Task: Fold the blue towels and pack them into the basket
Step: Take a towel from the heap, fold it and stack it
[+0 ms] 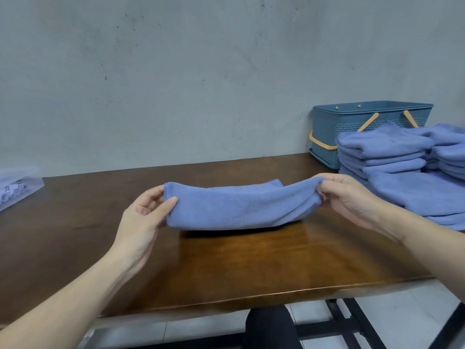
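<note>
A folded blue towel [241, 206] is held above the middle of the wooden table [251, 268], its long axis running left to right, parallel to the table's near edge, with a dark shadow cast on the wood beneath it. The towel sags slightly in the middle and its stitched short edge points toward the left. That left end is pinched by the left hand [144, 220], the thumb laid on the near face and the curled fingers tucked behind the cloth. The right end is gripped by the right hand [349, 197], whose fingers are bunched closed around the gathered fabric. A stack of folded blue towels [392, 157] lies at the table's right side, just beside the right hand. Behind that stack, against the wall, a blue basket [352, 127] with orange handles is standing upright.
</note>
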`<state>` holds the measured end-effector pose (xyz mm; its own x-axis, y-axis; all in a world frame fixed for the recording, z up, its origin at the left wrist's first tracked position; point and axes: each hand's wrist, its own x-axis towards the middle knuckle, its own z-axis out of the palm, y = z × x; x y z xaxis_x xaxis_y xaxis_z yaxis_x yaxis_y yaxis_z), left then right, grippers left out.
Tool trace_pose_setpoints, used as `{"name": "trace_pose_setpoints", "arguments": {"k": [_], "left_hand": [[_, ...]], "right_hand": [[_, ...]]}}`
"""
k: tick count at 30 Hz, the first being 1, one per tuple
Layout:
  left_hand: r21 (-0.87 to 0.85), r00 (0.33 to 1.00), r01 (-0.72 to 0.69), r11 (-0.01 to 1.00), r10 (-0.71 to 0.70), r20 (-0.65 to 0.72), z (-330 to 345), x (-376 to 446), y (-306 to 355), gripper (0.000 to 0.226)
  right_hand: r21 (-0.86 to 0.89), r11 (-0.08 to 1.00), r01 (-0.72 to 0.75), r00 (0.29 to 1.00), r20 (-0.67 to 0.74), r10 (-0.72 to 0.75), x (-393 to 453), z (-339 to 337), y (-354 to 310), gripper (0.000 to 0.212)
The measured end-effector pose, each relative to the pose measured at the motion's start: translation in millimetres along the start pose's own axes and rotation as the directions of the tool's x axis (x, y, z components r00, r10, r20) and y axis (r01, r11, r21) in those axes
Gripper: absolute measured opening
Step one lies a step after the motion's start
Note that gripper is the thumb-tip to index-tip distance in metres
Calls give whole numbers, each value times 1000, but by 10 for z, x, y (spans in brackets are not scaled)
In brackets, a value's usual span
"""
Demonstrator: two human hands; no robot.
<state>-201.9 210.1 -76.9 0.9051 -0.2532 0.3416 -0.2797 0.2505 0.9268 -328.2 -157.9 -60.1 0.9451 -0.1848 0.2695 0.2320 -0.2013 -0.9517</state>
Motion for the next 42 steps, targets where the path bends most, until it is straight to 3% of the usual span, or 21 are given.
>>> {"name": "trace_pose_setpoints", "arguments": {"k": [5, 8, 11, 14, 18, 23, 28, 32, 36, 39, 42], "left_hand": [[41, 998, 53, 998, -54, 20, 36, 115, -89, 48], [175, 998, 55, 983, -62, 33, 70, 272, -152, 50], [354, 996, 53, 934, -74, 46, 119, 531, -231, 55], [500, 996, 50, 865, -79, 38, 197, 852, -343, 59], [683, 994, 45, 729, -98, 40, 217, 1160, -578, 64], [717, 991, 95, 690, -133, -2, 184, 1179, -737, 66], [716, 983, 119, 688, -185, 15, 133, 1166, -703, 73], [812, 989, 38, 582, -141, 54, 134, 1146, -672, 64], [730, 980, -24, 684, -128, 152, 52, 1184, -730, 53], [795, 955, -64, 603, -193, 224, 21, 1177, -711, 52], [865, 976, -66, 497, -147, 159, -2, 1215, -700, 57]], "right_hand": [[-66, 997, -35, 990, -141, 25, 243, -34, 97, 21], [-47, 992, -113, 969, -228, 100, 444, 33, 162, 13], [-69, 972, -223, 937, -291, 194, 737, 132, 219, 19], [-165, 953, -253, 917, -356, 182, 1115, 195, 286, 25], [-416, 864, -285, 930, -338, 144, 1506, 254, 428, 30], [-633, 717, -292, 949, -286, 133, 1664, 239, 737, 24], [-704, 650, -284, 957, -245, 153, 1599, 206, 835, 16], [-735, 618, -279, 960, -211, 183, 1516, 224, 802, 14], [-778, 571, -262, 964, -185, 190, 1456, 238, 788, 22], [-786, 557, -267, 963, -194, 188, 1440, 241, 781, 24], [-827, 496, -264, 963, -192, 191, 1419, 251, 771, 31]]}}
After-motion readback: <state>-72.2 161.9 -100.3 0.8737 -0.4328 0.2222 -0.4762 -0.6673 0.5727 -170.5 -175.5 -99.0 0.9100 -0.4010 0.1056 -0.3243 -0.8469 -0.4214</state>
